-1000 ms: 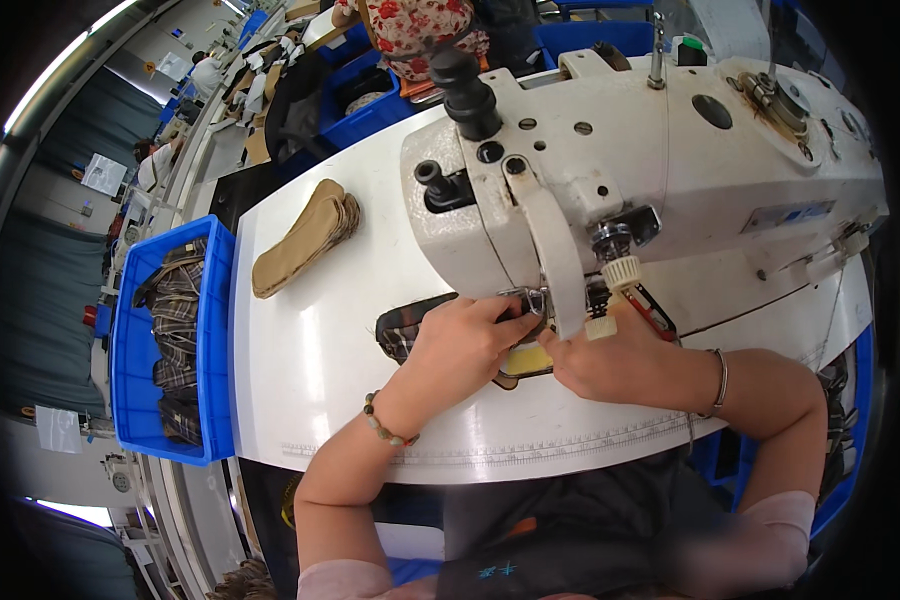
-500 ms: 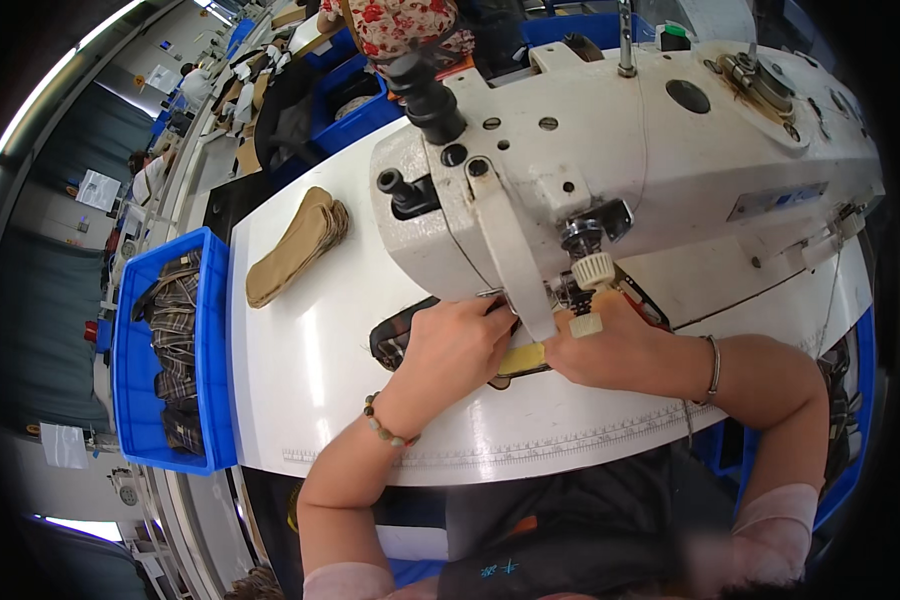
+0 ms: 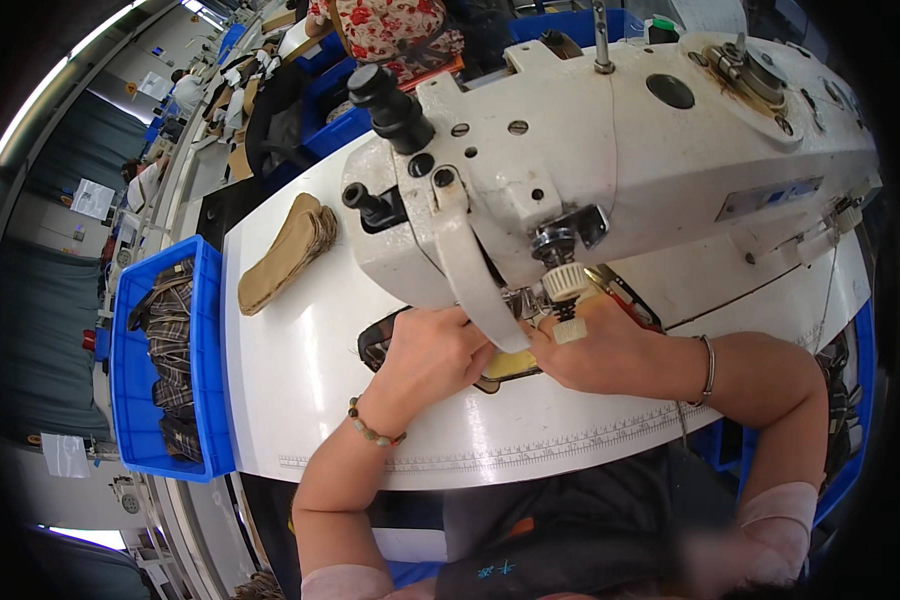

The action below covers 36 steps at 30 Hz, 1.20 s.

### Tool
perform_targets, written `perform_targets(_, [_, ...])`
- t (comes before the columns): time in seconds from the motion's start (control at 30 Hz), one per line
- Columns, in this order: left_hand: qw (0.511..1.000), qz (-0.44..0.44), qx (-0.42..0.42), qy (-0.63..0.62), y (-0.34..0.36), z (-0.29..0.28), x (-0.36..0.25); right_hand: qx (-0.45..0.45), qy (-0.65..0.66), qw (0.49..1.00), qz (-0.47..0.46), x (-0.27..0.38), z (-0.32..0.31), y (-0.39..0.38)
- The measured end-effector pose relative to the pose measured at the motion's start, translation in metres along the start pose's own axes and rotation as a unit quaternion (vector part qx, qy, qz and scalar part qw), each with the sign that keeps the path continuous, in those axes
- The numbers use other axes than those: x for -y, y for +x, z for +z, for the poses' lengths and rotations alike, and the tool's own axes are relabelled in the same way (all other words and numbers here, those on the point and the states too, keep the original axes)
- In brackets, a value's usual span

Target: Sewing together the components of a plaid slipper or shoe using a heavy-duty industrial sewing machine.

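On my feed I count one bare left hand (image 3: 428, 352), one bare right hand (image 3: 602, 348), one beaded bracelet (image 3: 370, 433), one silvery metal bangle (image 3: 708, 370), one white metal sewing machine (image 3: 670, 150), at least three blue plastic bins (image 3: 211, 370), one dark plaid fabric piece (image 3: 372, 343) by the left hand, and one stack of tan sole-shaped pieces (image 3: 282, 258)

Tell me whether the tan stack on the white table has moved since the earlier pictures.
No; the tan stack lies at the same place, judged against the left edge of the white table.
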State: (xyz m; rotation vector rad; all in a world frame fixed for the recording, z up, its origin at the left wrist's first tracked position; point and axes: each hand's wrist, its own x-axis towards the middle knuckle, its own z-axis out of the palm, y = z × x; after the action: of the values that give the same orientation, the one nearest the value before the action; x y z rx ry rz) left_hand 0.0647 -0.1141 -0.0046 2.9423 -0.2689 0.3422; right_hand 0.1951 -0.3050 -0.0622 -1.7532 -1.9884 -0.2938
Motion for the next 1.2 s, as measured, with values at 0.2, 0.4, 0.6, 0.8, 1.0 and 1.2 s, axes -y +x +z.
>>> perform_targets(0.2, [0.996, -0.06, 0.055, -0.026, -0.001, -0.006, 0.003, 0.012, 0.002, 1.0, 0.007, 0.001, 0.0, -0.001])
perform_targets(0.4, [0.989, -0.071, 0.069, -0.11, -0.003, -0.008, 0.01, 0.005, 0.023, 1.0, -0.001, -0.003, 0.006, -0.001])
perform_targets(0.6, [0.992, -0.011, -0.065, -0.104, -0.002, 0.006, 0.011, 0.024, 0.014, 1.0, 0.004, 0.0, -0.004, 0.002])
perform_targets(0.8, [0.999, -0.032, 0.014, -0.021, -0.002, 0.0, 0.003, 0.03, -0.019, 0.999, -0.004, 0.001, -0.007, 0.002])
perform_targets(1.0, [1.0, 0.0, 0.013, 0.012, 0.002, -0.003, -0.005, 0.03, -0.037, 0.999, 0.003, 0.004, -0.011, 0.003])
perform_targets(1.2, [0.999, -0.013, 0.006, -0.038, 0.0, -0.002, -0.002, 0.028, -0.04, 0.999, -0.001, 0.004, -0.011, 0.004])
